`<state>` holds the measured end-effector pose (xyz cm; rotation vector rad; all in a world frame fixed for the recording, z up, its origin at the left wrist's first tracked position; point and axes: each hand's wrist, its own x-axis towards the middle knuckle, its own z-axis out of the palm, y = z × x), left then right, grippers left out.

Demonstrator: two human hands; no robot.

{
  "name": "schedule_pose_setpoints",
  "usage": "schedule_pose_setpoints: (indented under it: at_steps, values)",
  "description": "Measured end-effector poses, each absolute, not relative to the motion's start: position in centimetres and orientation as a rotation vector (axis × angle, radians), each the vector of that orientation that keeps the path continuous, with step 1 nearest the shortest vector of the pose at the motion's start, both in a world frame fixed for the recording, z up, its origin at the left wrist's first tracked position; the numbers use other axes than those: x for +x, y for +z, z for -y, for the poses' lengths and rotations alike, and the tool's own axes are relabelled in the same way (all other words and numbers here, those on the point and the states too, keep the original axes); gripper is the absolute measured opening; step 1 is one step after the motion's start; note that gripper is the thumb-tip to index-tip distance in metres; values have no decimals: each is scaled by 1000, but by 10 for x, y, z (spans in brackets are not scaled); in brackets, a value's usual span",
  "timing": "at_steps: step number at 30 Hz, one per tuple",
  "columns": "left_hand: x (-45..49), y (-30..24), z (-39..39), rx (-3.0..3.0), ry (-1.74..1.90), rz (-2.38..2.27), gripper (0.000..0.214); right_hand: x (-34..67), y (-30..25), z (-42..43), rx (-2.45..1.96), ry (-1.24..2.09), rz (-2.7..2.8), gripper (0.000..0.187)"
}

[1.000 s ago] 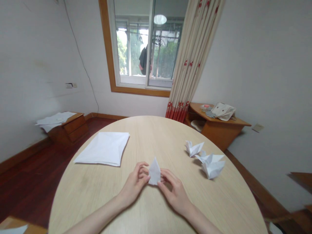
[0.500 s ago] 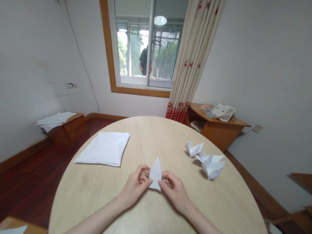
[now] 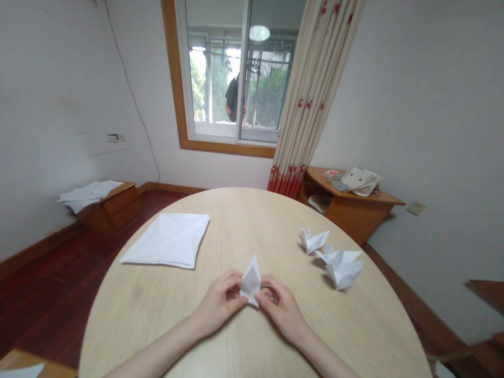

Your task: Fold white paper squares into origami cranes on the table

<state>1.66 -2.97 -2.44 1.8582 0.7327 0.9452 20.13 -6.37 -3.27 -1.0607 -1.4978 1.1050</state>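
Note:
Between my two hands is a small piece of folded white paper (image 3: 251,278), pointed at the top and held just over the table. My left hand (image 3: 221,298) pinches its left side, the thumb near the lower edge and the fingers behind. From the right, my right hand (image 3: 280,304) grips it the same way, its thumb close to the left one. The paper's two sides bend toward each other along the middle. My fingertips behind the paper are partly hidden.
The round wooden table (image 3: 252,220) carries a stack of white paper sheets (image 3: 167,240) on the left. Folded paper birds stand on the right, a smaller one (image 3: 313,241) behind larger ones (image 3: 343,270). Behind are a corner desk (image 3: 354,210) and a low cabinet (image 3: 122,205).
The paper was flatter half a second ago; now its sides are bent inward and a crease shows down the middle. My thumbs have come closer together.

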Motion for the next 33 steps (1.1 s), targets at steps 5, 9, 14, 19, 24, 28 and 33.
schedule_pose_setpoints:
  at_steps: [5,9,14,19,24,28,33]
  values:
    - [16,-26,28,1858,982,-706,12,201,-31,64,-1071,1087,1561,33]
    - [14,-30,27,1838,981,-719,19,202,-29,66,-1009,1048,1593,38]
    - [15,-35,27,1777,986,-686,24,201,-25,66,-996,1013,1578,48]
    - [15,-34,27,1891,1073,-762,22,200,-24,65,-1067,983,1587,49]
    - [13,-30,28,1915,955,-879,18,202,-25,65,-1068,952,1587,44]
    - [15,-29,30,1862,941,-822,19,204,-26,66,-1059,932,1607,46]
    - [16,-28,32,1844,948,-820,17,204,-26,67,-1079,888,1646,47]
